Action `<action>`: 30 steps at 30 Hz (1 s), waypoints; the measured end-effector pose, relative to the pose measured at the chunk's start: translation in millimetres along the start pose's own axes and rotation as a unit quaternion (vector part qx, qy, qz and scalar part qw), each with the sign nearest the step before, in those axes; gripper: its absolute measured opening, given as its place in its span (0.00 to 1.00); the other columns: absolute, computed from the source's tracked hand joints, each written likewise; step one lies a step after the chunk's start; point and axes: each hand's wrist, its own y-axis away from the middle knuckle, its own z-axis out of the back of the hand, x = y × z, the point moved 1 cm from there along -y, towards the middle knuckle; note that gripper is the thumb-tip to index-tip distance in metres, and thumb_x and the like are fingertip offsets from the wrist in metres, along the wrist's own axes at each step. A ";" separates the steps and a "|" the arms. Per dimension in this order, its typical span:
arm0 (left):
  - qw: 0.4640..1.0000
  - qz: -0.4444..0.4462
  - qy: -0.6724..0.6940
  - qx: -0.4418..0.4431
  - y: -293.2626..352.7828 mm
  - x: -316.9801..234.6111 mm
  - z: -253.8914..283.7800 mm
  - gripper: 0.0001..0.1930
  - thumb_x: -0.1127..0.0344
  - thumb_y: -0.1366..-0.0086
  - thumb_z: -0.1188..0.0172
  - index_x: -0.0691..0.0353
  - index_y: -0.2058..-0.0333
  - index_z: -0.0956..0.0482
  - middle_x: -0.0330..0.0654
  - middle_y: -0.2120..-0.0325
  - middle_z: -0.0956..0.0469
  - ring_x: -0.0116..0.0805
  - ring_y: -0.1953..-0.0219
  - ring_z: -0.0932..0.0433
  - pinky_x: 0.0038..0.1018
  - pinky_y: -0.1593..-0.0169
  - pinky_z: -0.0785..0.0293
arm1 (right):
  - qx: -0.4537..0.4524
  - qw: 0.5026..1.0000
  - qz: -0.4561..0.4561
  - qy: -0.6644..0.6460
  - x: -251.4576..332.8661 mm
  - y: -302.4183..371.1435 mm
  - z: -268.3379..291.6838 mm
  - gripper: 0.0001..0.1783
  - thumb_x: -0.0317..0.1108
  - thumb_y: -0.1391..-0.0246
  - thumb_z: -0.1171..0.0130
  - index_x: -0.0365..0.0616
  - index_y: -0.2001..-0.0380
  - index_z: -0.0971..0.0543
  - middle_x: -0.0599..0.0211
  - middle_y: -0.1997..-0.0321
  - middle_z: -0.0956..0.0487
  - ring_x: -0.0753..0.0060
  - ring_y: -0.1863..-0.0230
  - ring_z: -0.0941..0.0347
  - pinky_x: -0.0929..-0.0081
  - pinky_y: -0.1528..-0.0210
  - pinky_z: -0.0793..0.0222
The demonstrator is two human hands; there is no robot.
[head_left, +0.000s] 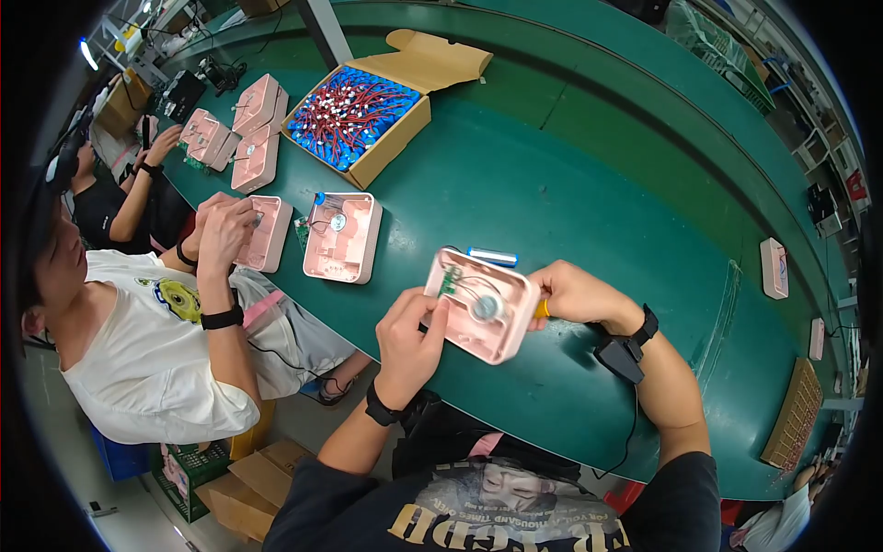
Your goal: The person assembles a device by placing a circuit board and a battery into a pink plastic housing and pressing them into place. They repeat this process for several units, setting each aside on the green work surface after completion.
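A pink plastic housing [506, 343], open side up and slightly tilted, is held above the green table. Inside it sit a small green circuit board [450, 281], dark wires and a round silvery part [487, 308]. My left hand [407, 333] grips the housing's left side, its thumb by the circuit board. At the right side my right hand [579, 296] is closed round a yellow-handled tool [541, 309]; its working end is hidden. A blue cylindrical battery [493, 257] lies on the table just beyond the housing.
Another pink housing [366, 241] with a battery and wires stands left. A cardboard box [395, 143] of blue batteries with red wires lies behind. A co-worker's hand [227, 232] works on a pink housing [269, 241]. Far right are another housing [774, 269] and a brown tray [793, 414].
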 end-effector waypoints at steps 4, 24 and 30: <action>1.000 -0.005 -0.021 -0.004 -0.3 2.9 -1.6 0.05 0.74 0.32 0.32 0.71 0.66 0.18 0.49 0.63 0.16 0.41 0.70 0.18 0.32 0.66 0.23 | 0.023 0.996 -0.045 0.074 11.5 9.5 9.8 0.11 0.24 0.37 0.36 0.37 0.53 0.12 0.64 0.64 0.12 0.76 0.65 0.16 0.74 0.59 0.18; 0.976 -0.124 -0.180 0.023 2.0 -13.6 -6.5 0.05 0.69 0.36 0.29 0.62 0.68 0.16 0.45 0.64 0.18 0.47 0.66 0.18 0.40 0.64 0.20 | -0.194 0.869 0.194 0.412 14.9 13.7 -56.3 0.17 0.38 0.33 0.37 0.39 0.48 0.14 0.48 0.27 0.30 0.39 0.23 0.40 0.48 0.25 0.39; 0.973 -0.124 -0.193 0.033 0.2 -14.8 -3.9 0.05 0.69 0.36 0.29 0.62 0.68 0.16 0.45 0.64 0.18 0.47 0.66 0.18 0.40 0.64 0.20 | -0.167 0.811 0.209 0.520 16.3 15.3 -54.8 0.19 0.40 0.34 0.35 0.40 0.46 0.13 0.48 0.26 0.30 0.39 0.22 0.41 0.47 0.25 0.40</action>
